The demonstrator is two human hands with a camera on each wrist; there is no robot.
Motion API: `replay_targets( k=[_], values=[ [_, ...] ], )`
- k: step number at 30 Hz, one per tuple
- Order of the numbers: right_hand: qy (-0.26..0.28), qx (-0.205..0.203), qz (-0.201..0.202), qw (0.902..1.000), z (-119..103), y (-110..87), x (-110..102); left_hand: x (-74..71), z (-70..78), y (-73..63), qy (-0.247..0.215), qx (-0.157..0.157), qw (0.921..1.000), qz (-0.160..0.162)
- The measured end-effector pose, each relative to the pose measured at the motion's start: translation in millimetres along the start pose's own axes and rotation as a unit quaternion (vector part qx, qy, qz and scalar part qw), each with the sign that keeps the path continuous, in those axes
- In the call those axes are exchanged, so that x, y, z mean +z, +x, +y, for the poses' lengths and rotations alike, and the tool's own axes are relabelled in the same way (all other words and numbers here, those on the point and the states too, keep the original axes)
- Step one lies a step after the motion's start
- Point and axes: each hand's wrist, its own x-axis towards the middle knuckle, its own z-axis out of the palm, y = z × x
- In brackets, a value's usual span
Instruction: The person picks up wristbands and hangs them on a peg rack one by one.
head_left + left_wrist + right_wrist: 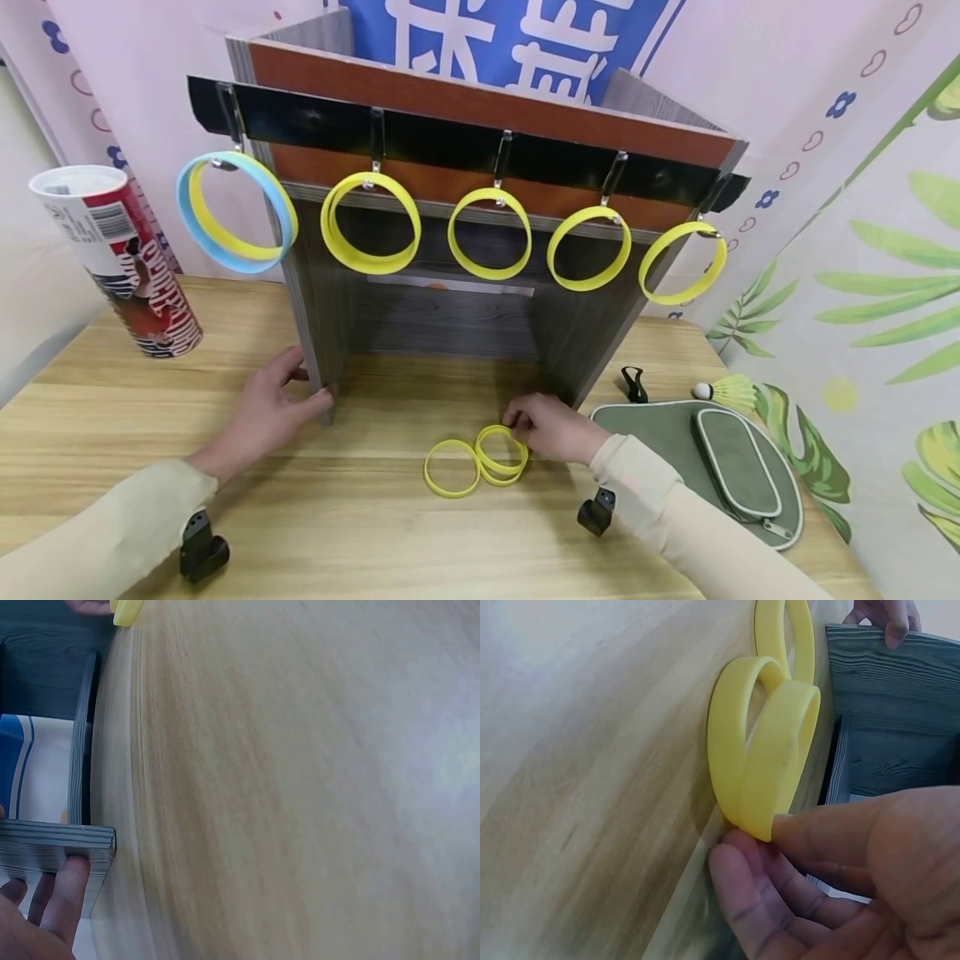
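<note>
A grey wood-grain stand (323,333) rises from the table, its brown front crossed by a black strip (442,140). My left hand (268,410) grips the front edge of its left side panel, fingers along the outer face (64,900). Between the panels, yellow silicone wristbands lie on the table: a single one (427,477) at left, touching two overlapping ones at right. My right hand (553,427) pinches the upper wristband (769,769) of that pair at its edge, thumb against fingertips. Several yellow wristbands (452,242) hang from clips on the strip; a blue one (182,204) hangs leftmost.
A red and white can (142,275) stands left of the stand. To the right lie a grey-green zip case (652,433), a black clip (635,385) and a yellow shuttlecock (729,392). Patterned cloth (787,100) hangs behind.
</note>
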Motion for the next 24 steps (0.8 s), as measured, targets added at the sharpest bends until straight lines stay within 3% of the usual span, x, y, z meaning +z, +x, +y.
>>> replay_targets(
  k=[15,24],
  values=[
    [-0.042,-0.036,0.060,0.9967,-0.2,-1.2,-0.2,0.0,-1.4,0.1,0.005,0.003,1.0000,0.002],
    [-0.010,-0.043,0.058,0.9973,-1.6,-0.9,-4.6,1.3,-1.5,-0.8,0.007,0.019,0.9996,0.020]
  ],
)
